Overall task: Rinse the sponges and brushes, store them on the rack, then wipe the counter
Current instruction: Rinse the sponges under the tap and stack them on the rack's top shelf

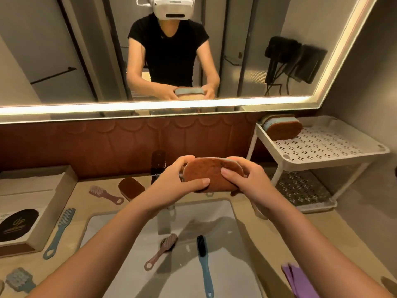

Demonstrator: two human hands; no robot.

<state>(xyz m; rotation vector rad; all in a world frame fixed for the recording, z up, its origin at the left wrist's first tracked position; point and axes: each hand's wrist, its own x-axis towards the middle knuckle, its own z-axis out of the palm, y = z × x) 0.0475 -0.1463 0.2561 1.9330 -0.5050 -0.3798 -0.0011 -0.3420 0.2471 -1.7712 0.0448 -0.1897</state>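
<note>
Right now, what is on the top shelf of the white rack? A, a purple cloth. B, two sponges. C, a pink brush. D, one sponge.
D: a single brown-and-blue sponge stands on edge at the back left of the rack top shelf, while the held sponge is gripped between the left hand and the right hand.

A sponge (281, 128) sits on the rack (322, 145), which stands on the counter (326, 233) right of the sink (223, 214)
</note>
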